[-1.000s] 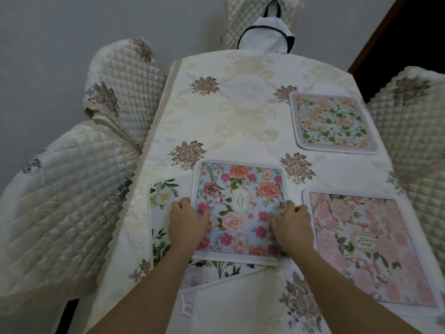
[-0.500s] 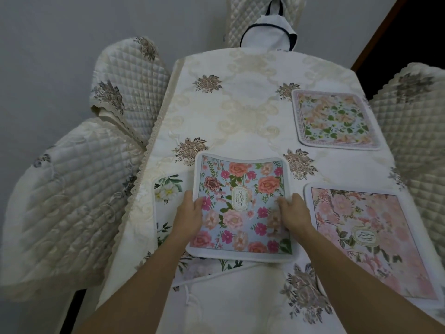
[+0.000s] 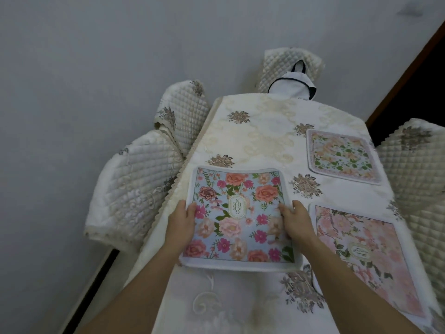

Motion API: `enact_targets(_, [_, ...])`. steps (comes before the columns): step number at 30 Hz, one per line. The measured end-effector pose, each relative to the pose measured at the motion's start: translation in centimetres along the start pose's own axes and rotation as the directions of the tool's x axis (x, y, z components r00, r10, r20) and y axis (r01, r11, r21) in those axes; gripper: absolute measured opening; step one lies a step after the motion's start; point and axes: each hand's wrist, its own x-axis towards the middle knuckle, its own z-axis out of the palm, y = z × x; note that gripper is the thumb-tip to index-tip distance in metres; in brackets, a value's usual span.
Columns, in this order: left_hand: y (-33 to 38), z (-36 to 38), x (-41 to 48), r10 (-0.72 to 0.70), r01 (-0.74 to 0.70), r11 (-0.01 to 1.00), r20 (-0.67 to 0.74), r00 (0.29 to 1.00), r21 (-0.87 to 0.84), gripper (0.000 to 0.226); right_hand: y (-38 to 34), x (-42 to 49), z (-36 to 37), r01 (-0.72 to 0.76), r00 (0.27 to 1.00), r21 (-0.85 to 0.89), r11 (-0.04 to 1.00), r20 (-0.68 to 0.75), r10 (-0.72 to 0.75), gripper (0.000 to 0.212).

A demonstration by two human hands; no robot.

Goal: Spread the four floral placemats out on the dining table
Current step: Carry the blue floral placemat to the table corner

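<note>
I hold a blue floral placemat [image 3: 236, 213] with pink and orange roses by its two side edges, slightly above the cream tablecloth of the dining table [image 3: 260, 131]. My left hand [image 3: 181, 222] grips its left edge, thumb on top. My right hand [image 3: 297, 220] grips its right edge. The mat bends a little between them. A pink floral placemat [image 3: 368, 256] lies flat at the near right. A peach and green floral placemat [image 3: 342, 156] lies flat at the far right. No fourth mat shows in this view.
Quilted cream chair covers flank the table: two on the left [image 3: 137, 189] [image 3: 185, 112], one on the right [image 3: 419, 169], one at the far end [image 3: 289, 61]. A white bag with black trim [image 3: 292, 84] sits at the far edge. A grey wall runs along the left.
Both hands lifted the blue placemat off the white and green mat beneath it and carried it forward and left. The white and green mat has dropped out of sight.
</note>
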Motion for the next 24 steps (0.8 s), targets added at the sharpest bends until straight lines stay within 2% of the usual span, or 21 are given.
enact_targets(6, [-0.4,-6.0,-6.8,-0.053,0.048,0.998,-0.147,0.988,-0.040,0.029,-2.0,-4.1,2.2,0.069,0.985,0.062,0.996,0.156,-0.078,0.021])
enact_targets(11, [-2.7,-12.0,-12.0,-0.106,0.070,0.988,-0.264,0.959,-0.139,0.029,-5.2,-8.7,6.5,0.163,0.949,0.053,0.985,0.266,-0.171,0.020])
enact_targets(18, [-6.2,-21.3,-17.6,-0.194,0.103,0.971,-0.466,0.863,-0.214,0.028,-10.1,-15.7,14.9,0.314,0.861,0.046,0.948,0.406,-0.305,0.022])
enact_targets(24, [-11.7,-29.4,-18.9,-0.204,0.096,0.971,-0.556,0.806,-0.218,0.024,-12.9,-21.2,23.5,0.331,0.815,0.096,0.939,0.471,-0.336,0.020])
